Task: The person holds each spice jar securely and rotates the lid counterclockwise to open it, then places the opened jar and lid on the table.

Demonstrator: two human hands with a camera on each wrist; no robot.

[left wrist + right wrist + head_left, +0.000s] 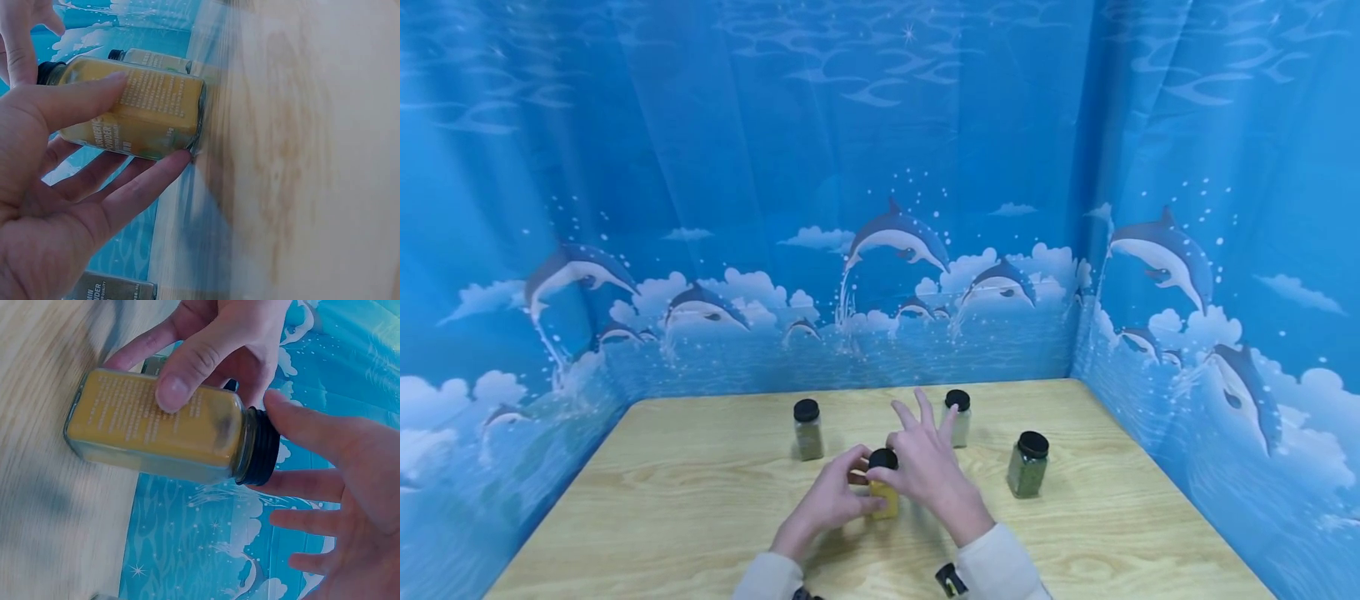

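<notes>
A square glass jar of yellow turmeric powder (885, 502) with a black lid (261, 449) stands upright between both hands. My left hand (833, 498) grips the jar's body, its thumb across the printed label and its fingers around the far side. With thumb and index finger my right hand (931, 468) pinches the lid, while its other fingers spread out straight. The lid sits on the jar's neck. Whether the jar's base touches the wooden table (685, 500) I cannot tell.
Behind the left hand stands a jar of brownish powder (808, 439). Another black-lidded jar (962, 425) is partly covered by the right hand's fingers. To the right is a jar of green flakes (1027, 473). A blue dolphin curtain (880, 167) encloses the table's back and sides.
</notes>
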